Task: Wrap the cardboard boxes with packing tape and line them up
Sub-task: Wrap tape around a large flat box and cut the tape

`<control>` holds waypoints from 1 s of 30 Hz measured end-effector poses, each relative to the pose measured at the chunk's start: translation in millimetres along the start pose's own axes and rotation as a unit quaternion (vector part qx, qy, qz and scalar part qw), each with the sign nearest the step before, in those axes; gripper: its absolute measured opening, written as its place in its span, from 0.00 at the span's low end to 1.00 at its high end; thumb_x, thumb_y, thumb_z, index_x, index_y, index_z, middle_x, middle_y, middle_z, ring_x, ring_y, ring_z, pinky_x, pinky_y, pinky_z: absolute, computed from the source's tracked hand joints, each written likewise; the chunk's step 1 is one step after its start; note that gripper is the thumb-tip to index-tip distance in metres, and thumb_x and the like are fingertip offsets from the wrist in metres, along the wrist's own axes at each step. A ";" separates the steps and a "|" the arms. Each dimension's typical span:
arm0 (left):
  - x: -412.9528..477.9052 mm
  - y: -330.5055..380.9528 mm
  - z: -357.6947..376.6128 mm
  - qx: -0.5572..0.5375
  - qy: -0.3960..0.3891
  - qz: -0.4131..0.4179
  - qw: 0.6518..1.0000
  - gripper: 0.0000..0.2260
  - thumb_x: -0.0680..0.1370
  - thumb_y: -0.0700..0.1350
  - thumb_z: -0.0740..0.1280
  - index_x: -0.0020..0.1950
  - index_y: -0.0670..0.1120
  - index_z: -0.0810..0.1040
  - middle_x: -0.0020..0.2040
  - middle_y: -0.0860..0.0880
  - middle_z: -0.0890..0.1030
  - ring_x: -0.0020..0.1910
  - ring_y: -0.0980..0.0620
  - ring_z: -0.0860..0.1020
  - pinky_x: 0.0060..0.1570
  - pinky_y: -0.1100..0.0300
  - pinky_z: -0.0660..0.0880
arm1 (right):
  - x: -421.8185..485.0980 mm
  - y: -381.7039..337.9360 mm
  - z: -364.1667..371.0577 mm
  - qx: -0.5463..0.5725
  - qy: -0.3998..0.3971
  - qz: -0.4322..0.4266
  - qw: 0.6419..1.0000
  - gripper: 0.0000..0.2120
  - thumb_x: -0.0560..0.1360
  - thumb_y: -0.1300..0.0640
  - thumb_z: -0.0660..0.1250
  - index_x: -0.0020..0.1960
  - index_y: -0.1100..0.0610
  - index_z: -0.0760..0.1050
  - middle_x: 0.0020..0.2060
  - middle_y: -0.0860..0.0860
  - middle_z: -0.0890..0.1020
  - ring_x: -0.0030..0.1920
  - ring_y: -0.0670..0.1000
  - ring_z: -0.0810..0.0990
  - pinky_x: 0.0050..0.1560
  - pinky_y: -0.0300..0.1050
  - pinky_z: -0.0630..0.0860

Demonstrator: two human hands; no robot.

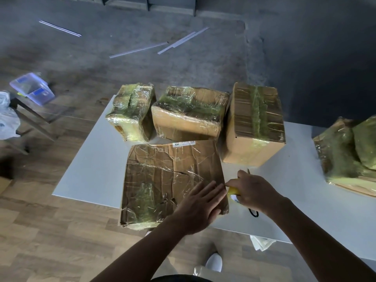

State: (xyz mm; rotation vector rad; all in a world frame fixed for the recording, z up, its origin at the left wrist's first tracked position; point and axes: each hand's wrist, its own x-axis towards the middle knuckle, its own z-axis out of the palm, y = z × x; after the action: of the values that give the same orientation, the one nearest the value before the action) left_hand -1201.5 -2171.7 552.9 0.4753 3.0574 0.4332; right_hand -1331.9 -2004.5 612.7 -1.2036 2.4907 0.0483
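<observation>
Box (162, 176) lies flat, label (183, 143) edge farthest

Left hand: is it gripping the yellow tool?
No: the left hand presses flat, fingers straight, on the front box; the right hand holds the yellow tool.

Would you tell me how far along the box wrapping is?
Done: three taped boxes stand in a row at the back. In hand: left hand presses the flat front box; right hand grips a yellow tool at its edge. Left: lining up it and the far-right box.
</observation>
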 end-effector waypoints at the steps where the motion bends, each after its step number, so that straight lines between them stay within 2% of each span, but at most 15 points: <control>1: 1.6 0.3 -0.1 -0.004 -0.003 0.002 1.000 0.24 0.81 0.52 0.54 0.76 0.44 0.63 0.75 0.47 0.65 0.75 0.48 0.61 0.73 0.46 0.59 | 0.1 -0.1 0.7 0.000 -0.001 0.001 1.000 0.20 0.75 0.46 0.68 0.66 0.48 0.74 0.53 0.51 0.77 0.45 0.49 0.78 0.44 0.33 0.73; 3: 1.7 -4.5 0.1 -0.006 -0.017 -0.013 1.000 0.24 0.82 0.53 0.51 0.77 0.46 0.60 0.77 0.48 0.60 0.77 0.50 0.56 0.75 0.49 0.53 | -0.5 1.0 1.8 0.002 0.000 0.005 1.000 0.21 0.75 0.46 0.68 0.67 0.47 0.73 0.54 0.50 0.77 0.46 0.49 0.78 0.44 0.31 0.71; 6: -7.8 -26.4 -1.1 0.012 -0.036 -0.063 0.997 0.25 0.82 0.56 0.41 0.79 0.51 0.51 0.78 0.53 0.49 0.78 0.54 0.45 0.76 0.50 0.43 | -1.8 1.0 2.3 0.002 0.010 0.005 1.000 0.23 0.74 0.44 0.69 0.67 0.47 0.73 0.57 0.50 0.78 0.50 0.50 0.80 0.47 0.31 0.69; 8: -14.9 -39.5 -5.2 0.034 -0.031 -0.095 0.994 0.26 0.82 0.56 0.39 0.79 0.52 0.52 0.78 0.53 0.50 0.77 0.55 0.45 0.76 0.49 0.44 | -2.3 -0.3 2.7 0.004 0.015 0.005 1.000 0.24 0.74 0.44 0.69 0.68 0.47 0.73 0.58 0.50 0.78 0.52 0.51 0.80 0.50 0.32 0.70; 12: -23.3 -47.7 -12.9 0.043 -0.015 -0.162 0.986 0.23 0.82 0.54 0.45 0.76 0.50 0.63 0.77 0.51 0.60 0.76 0.53 0.56 0.73 0.45 0.56 | -0.7 -5.1 2.8 0.013 0.021 0.006 1.000 0.24 0.75 0.44 0.68 0.69 0.47 0.72 0.60 0.51 0.77 0.55 0.52 0.79 0.57 0.37 0.72; 14: -31.0 -57.2 -18.0 0.034 0.023 -0.220 0.975 0.24 0.81 0.53 0.46 0.74 0.48 0.66 0.75 0.50 0.64 0.75 0.51 0.61 0.72 0.45 0.60 | 1.4 -7.8 2.8 0.021 0.019 0.011 1.000 0.24 0.75 0.45 0.68 0.69 0.47 0.72 0.60 0.51 0.76 0.55 0.52 0.79 0.56 0.37 0.72; 17: -37.9 -65.7 -23.1 0.059 0.041 -0.236 0.969 0.24 0.80 0.52 0.49 0.72 0.45 0.70 0.73 0.47 0.68 0.71 0.48 0.69 0.68 0.42 0.66 | 4.4 -8.0 2.7 0.022 0.019 0.004 1.000 0.24 0.75 0.45 0.68 0.69 0.47 0.71 0.59 0.51 0.76 0.55 0.52 0.78 0.50 0.34 0.68; 18: -36.8 -64.9 -23.3 0.061 0.033 -0.246 0.967 0.25 0.80 0.52 0.49 0.73 0.45 0.68 0.74 0.47 0.66 0.72 0.47 0.67 0.69 0.42 0.64 | 4.8 -7.7 2.4 0.024 0.019 0.002 1.000 0.24 0.75 0.46 0.68 0.69 0.48 0.71 0.59 0.51 0.76 0.55 0.52 0.79 0.49 0.34 0.68; 21: -24.1 -49.2 -21.1 0.034 -0.021 -0.284 0.958 0.27 0.82 0.53 0.50 0.78 0.43 0.53 0.79 0.44 0.52 0.77 0.45 0.53 0.74 0.44 0.53 | 3.9 -6.0 2.4 0.031 0.020 0.000 0.999 0.23 0.75 0.46 0.68 0.69 0.48 0.72 0.59 0.51 0.76 0.54 0.51 0.78 0.47 0.32 0.66; 23: -14.8 -29.8 -20.0 -0.010 -0.017 -0.241 0.970 0.26 0.82 0.51 0.54 0.77 0.43 0.55 0.78 0.41 0.54 0.77 0.43 0.53 0.73 0.46 0.55 | 3.3 -3.8 4.2 0.044 0.021 -0.001 0.999 0.23 0.75 0.47 0.69 0.69 0.47 0.72 0.58 0.50 0.76 0.53 0.50 0.78 0.42 0.27 0.62; 25: -7.2 -6.5 -15.7 -0.014 -0.023 -0.150 0.988 0.29 0.79 0.57 0.56 0.77 0.45 0.56 0.78 0.40 0.53 0.77 0.40 0.53 0.74 0.44 0.52 | 3.2 -1.0 7.0 0.063 0.020 0.000 0.998 0.22 0.74 0.48 0.69 0.68 0.47 0.72 0.56 0.50 0.75 0.49 0.48 0.76 0.37 0.25 0.57; 27: -1.9 9.2 -11.5 -0.001 -0.093 -0.122 0.988 0.43 0.73 0.67 0.62 0.79 0.48 0.46 0.77 0.41 0.40 0.76 0.38 0.39 0.73 0.37 0.40 | 2.6 2.9 12.1 0.073 0.017 -0.001 0.997 0.23 0.74 0.48 0.69 0.68 0.46 0.71 0.55 0.50 0.74 0.48 0.47 0.73 0.36 0.26 0.55; 28: 0.4 12.8 -9.3 0.027 -0.122 -0.127 0.984 0.49 0.70 0.68 0.65 0.78 0.49 0.42 0.76 0.40 0.36 0.75 0.37 0.35 0.71 0.34 0.39 | 1.9 5.4 15.7 0.075 0.016 -0.003 0.997 0.23 0.74 0.47 0.68 0.68 0.46 0.70 0.55 0.50 0.74 0.49 0.47 0.73 0.37 0.26 0.57; 29: 1.8 14.9 -8.0 0.061 -0.125 -0.131 0.981 0.52 0.68 0.66 0.70 0.78 0.48 0.41 0.76 0.38 0.37 0.74 0.35 0.36 0.70 0.31 0.42 | 0.6 8.2 19.7 0.080 0.017 -0.005 0.997 0.24 0.74 0.47 0.68 0.68 0.45 0.69 0.55 0.50 0.73 0.49 0.47 0.72 0.38 0.27 0.60; 30: 2.4 16.8 -8.2 0.091 -0.119 -0.138 0.979 0.50 0.68 0.60 0.73 0.79 0.48 0.45 0.77 0.36 0.44 0.75 0.33 0.41 0.69 0.29 0.50 | -0.8 10.2 23.9 0.091 0.021 -0.006 0.996 0.24 0.74 0.47 0.68 0.69 0.44 0.68 0.55 0.50 0.73 0.50 0.47 0.73 0.40 0.29 0.65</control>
State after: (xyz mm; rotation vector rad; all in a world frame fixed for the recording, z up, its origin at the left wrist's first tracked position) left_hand -1199.3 -2157.8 565.4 0.0914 2.8784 0.0786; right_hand -1331.6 -1992.9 589.4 -1.1550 2.4613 -0.2039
